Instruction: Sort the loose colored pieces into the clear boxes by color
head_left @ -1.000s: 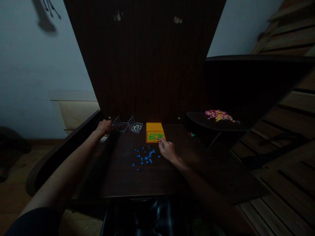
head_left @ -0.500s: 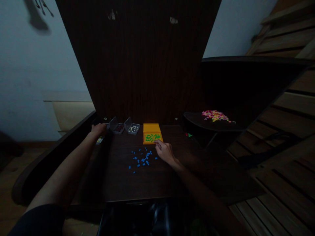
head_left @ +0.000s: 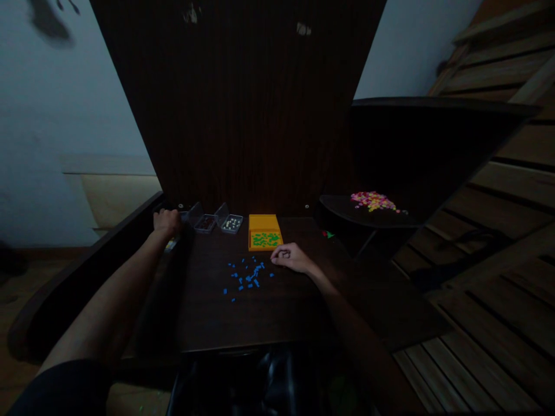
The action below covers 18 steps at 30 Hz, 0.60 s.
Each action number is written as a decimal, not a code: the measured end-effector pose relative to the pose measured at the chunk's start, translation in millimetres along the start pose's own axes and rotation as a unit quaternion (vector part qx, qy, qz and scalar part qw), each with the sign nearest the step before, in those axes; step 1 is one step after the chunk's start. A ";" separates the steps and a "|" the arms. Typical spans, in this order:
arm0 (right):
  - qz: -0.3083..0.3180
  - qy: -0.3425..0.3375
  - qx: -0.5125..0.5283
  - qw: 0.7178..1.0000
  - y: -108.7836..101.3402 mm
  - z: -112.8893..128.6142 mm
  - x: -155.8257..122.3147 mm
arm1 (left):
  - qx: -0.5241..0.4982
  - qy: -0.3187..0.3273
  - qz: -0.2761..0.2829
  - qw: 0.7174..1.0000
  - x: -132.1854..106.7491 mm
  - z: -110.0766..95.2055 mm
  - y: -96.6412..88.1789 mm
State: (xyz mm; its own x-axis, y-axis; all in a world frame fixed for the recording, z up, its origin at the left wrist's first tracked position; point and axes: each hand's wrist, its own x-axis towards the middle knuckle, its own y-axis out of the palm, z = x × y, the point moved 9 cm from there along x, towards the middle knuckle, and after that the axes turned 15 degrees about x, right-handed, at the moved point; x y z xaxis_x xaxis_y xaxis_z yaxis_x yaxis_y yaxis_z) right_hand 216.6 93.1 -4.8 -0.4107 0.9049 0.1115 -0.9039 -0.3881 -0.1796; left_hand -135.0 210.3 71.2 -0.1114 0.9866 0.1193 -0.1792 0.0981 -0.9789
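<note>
My right hand hovers low over the dark desk, thumb and fingers curled into a pinch. Whatever its fingertips hold, if anything, is too small to make out. Just left of it, small blue pieces lie scattered on the desk top. Beyond the hand stands an open yellow box, its lid tilted back, with many small green pieces inside. At the desk's far left, my left hand is closed with its knuckles up, beside the clear boxes. Its fingertips are hidden.
Two clear boxes with raised lids stand at the back left, one with dark pieces, one with pale pieces. Pink and yellow pieces are heaped on a corner shelf. Red and green bits lie below it.
My right hand has drawn back from the front edge of the yellow box to the desk beside the blue pieces. My left hand stays at the far left. The view has shifted slightly.
</note>
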 end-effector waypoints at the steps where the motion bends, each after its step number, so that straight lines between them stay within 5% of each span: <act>1: 0.031 0.019 0.001 0.999 3.7 -2.0 -1.3 | 0.035 -0.011 -0.005 0.999 -2.0 0.6 -4.0; 4: 0.078 0.053 -0.011 0.995 11.7 -6.6 -4.6 | 0.091 -0.016 -0.025 0.995 -8.2 -2.7 -16.4; 12: 0.069 0.050 -0.040 0.996 16.4 -13.3 -3.2 | 0.111 0.005 -0.078 0.991 -26.7 -12.8 -50.1; 18: 0.053 0.011 -0.082 0.995 14.2 -3.4 -2.5 | 0.064 0.058 -0.199 0.976 -58.2 -29.8 -91.7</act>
State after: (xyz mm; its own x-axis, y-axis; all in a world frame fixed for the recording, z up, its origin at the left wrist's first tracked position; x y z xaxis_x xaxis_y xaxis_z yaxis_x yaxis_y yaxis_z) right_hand 205.2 85.9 -10.9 -0.4986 0.8645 0.0630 -0.8231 -0.4495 -0.3470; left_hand -83.0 147.8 149.1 0.1024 0.8828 0.4584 -0.3080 0.4664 -0.8292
